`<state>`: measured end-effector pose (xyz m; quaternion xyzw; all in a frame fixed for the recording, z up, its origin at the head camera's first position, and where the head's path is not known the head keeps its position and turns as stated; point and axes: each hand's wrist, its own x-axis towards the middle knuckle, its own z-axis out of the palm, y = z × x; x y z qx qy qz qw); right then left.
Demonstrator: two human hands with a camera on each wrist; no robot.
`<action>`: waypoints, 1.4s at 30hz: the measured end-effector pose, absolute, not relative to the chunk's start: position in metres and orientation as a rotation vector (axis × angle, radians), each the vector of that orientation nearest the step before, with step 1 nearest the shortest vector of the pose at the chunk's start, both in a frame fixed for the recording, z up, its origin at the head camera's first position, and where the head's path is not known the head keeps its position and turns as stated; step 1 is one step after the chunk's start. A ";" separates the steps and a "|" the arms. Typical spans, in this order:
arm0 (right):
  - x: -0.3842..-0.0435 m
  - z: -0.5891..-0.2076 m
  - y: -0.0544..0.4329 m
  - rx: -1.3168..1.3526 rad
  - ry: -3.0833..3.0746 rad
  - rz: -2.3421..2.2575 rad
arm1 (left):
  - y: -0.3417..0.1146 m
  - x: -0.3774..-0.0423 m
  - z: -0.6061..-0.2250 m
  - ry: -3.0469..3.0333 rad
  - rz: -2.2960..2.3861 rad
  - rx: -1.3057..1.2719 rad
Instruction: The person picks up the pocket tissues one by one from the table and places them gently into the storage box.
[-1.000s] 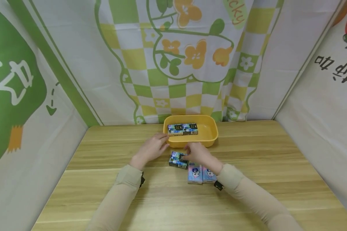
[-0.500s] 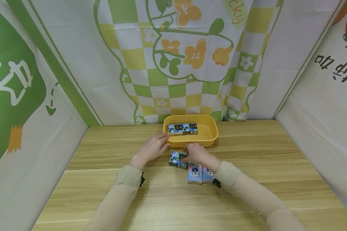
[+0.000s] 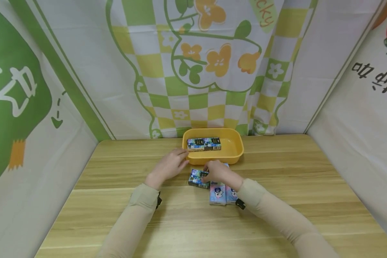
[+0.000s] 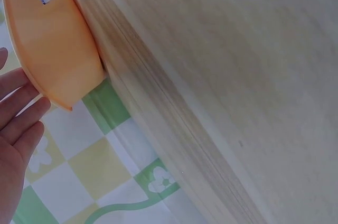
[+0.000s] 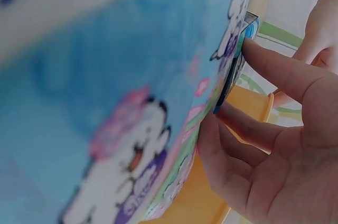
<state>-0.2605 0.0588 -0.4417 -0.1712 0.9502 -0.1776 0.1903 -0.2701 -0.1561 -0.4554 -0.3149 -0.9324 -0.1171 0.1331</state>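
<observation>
My right hand [image 3: 220, 171] pinches a small dark box with a blue floral print [image 3: 197, 178] between thumb and fingers; the box lies on the table in front of the yellow basket [image 3: 235, 157]. In the right wrist view, the thumb and forefinger meet the edges of that dark box [image 5: 238, 60]. Light blue and pink cartoon-printed packs [image 3: 217, 195] lie beside it, partly hidden under the right hand and wrist. My left hand [image 3: 170, 165] rests its extended fingertips on the basket's left rim, shown also in the left wrist view on the orange-looking basket wall [image 4: 58, 44].
Inside the basket, two dark blue-printed boxes [image 3: 204, 144] lie side by side at the left. A checked cloth [image 3: 209, 104] hangs right behind the basket, and printed cloth walls stand to both sides. The wooden table [image 3: 116, 172] spreads around the hands.
My right hand and wrist have shifted slightly left, uncovering a bit of a light blue pack behind the hand. The left hand and the basket stay in place.
</observation>
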 end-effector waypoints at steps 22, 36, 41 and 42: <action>-0.266 -0.440 0.049 -0.447 2.645 -0.405 | -0.155 -0.270 -0.453 -2.696 -0.341 -0.915; -0.266 -0.444 0.049 -0.415 2.615 -0.392 | -0.155 -0.269 -0.454 -2.699 -0.343 -0.925; -0.267 -0.445 0.048 -0.413 2.609 -0.379 | -0.156 -0.269 -0.455 -2.699 -0.351 -0.923; -0.267 -0.445 0.048 -0.414 2.608 -0.377 | -0.156 -0.269 -0.455 -2.699 -0.350 -0.923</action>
